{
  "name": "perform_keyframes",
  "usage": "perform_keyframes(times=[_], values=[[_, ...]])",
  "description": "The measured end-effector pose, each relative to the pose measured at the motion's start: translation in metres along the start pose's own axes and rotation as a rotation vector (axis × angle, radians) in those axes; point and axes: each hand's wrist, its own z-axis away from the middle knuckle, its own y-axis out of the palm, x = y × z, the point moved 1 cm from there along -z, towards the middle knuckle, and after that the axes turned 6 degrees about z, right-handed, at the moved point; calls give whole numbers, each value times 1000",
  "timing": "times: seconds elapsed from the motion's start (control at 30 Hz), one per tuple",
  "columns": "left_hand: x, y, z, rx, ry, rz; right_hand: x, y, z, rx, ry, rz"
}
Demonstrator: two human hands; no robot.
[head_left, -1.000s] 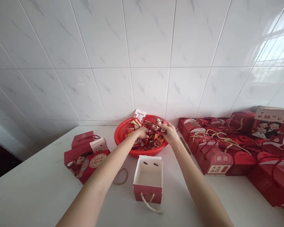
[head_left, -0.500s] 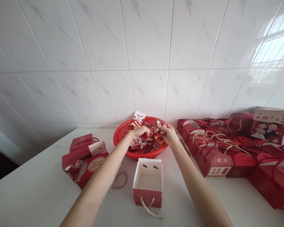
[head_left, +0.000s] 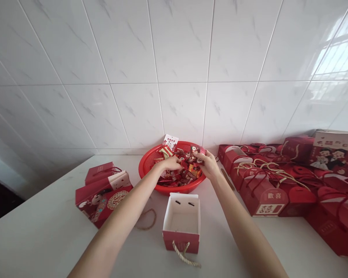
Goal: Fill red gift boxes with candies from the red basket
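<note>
A red plastic basket (head_left: 147,164) full of wrapped candies (head_left: 188,177) stands near the wall. My left hand (head_left: 172,163) reaches into it, fingers pressed together among the candies; what they grip, if anything, is too small to name. At the basket's right rim my right hand (head_left: 208,163) holds red candy packets (head_left: 195,153) between thumb and fingers. Nearer to me, between my forearms, an open red box (head_left: 181,240) with a white inside and a twisted cord handle (head_left: 182,258) stands upright.
Several red gift boxes (head_left: 263,196) crowd the right side of the white table (head_left: 46,227). More red boxes (head_left: 100,195) lie at the left. A thin cord loop (head_left: 149,220) rests beside my left forearm. The tiled wall (head_left: 179,112) rises behind.
My left hand has shifted slightly within the basket, and its fingers now reach lower among the candies. My right hand still holds its packets at nearly the same place.
</note>
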Motion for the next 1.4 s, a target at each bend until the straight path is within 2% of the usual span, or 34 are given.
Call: perform_keyframes(times=[0.13,0.27,0.5,0.7,0.87,1.03,1.2,1.4], values=[[2,9,-1,202,-77,-43,-2,-1,-1,12,-7,-3],[4,11,-1,317,-109,-9,-2,-2,0,20,-11,4],[3,7,4,384,-82,-3,-2,-1,1,26,-17,16],[-3,11,12,437,-153,-47,0,-1,2,28,-21,14],[-4,11,20,381,-135,-42,2,1,4,25,-15,14],[2,1,30,171,-12,59,4,2,6,28,-5,10],[9,-15,50,-58,147,344,6,1,5,24,28,8],[10,-17,77,-160,238,733,17,6,11,50,82,34]])
